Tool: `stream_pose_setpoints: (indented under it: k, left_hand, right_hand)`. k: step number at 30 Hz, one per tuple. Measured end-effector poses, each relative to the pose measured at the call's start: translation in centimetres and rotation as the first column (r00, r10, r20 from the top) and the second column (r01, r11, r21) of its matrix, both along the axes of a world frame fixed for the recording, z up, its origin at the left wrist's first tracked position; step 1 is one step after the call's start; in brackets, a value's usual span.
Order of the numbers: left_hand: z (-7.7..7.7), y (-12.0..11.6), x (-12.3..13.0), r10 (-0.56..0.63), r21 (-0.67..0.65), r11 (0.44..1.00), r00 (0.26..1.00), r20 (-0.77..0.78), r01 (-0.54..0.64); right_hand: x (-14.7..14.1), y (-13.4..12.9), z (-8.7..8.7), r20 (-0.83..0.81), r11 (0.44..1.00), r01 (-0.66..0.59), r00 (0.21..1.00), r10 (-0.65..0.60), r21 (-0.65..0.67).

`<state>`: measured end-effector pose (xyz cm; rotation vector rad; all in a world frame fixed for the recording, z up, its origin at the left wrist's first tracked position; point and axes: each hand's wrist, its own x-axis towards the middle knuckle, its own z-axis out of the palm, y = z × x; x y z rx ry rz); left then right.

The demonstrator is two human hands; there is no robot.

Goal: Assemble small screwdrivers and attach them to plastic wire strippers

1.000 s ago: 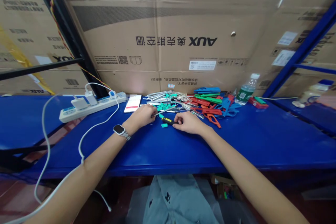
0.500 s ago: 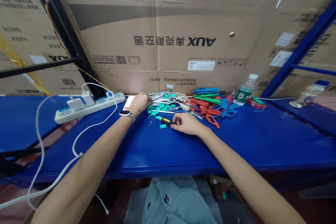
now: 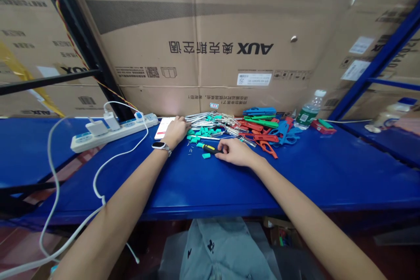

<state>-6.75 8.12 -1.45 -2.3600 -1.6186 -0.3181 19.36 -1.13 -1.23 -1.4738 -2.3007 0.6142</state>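
My right hand (image 3: 236,151) is closed around the dark end of what looks like a screwdriver (image 3: 210,148), with a black and yellow handle pointing left. A green plastic piece (image 3: 206,155) lies just below it; the tool's far end meets other green bits. My left hand (image 3: 177,131), with a watch on the wrist, has its fingers curled down at the left end of a pile of thin metal rods (image 3: 197,117). What its fingertips hold, if anything, is hidden. Small green pieces (image 3: 210,131) are heaped between the hands. A white card (image 3: 163,128) lies partly under my left hand.
Red, blue and green lighter-like plastic bodies (image 3: 262,133) are piled to the right. Behind them stands a water bottle (image 3: 308,111), near a red box (image 3: 323,127). A white power strip (image 3: 98,138) with trailing cables (image 3: 98,175) sits left. Large cartons (image 3: 213,22) wall the back.
My left hand has drawn back slightly, its fingers lower and more bent. My right hand keeps its grip on the screwdriver almost in place. The view has shifted a little.
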Motion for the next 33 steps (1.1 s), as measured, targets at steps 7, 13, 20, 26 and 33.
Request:
stream_pose_setpoints:
  k: [7, 13, 20, 26, 33]
  left_hand:
    - [-0.4, -1.5, 0.5, -0.011, 0.021, 1.000, 1.000, -0.008, 0.012]
    - [0.1, -2.7, 1.1, -0.117, 0.066, 0.992, 0.988, 0.104, 0.111]
    - [0.6, -4.9, 2.4, -0.431, 0.065, 0.894, 0.809, 0.400, 0.444]
    - [0.6, -7.8, 2.8, -0.409, -0.104, 0.854, 0.782, 0.471, 0.509]
    - [-0.2, -7.7, 3.3, -0.396, -0.215, 0.833, 0.821, 0.410, 0.509]
  right_hand:
    - [0.2, 0.3, -0.6, -0.040, 1.000, -0.004, 0.999, 0.004, 0.012]
    - [0.6, 0.5, -0.6, -0.047, 0.998, 0.005, 0.999, -0.002, 0.057]
    - [0.9, 0.2, 0.3, 0.003, 0.989, 0.107, 0.994, -0.107, 0.101]
    - [0.5, -0.2, 0.4, 0.070, 0.984, 0.139, 0.987, -0.147, 0.109]
    - [0.4, -0.4, 0.8, 0.060, 0.976, 0.196, 0.977, -0.202, 0.096]
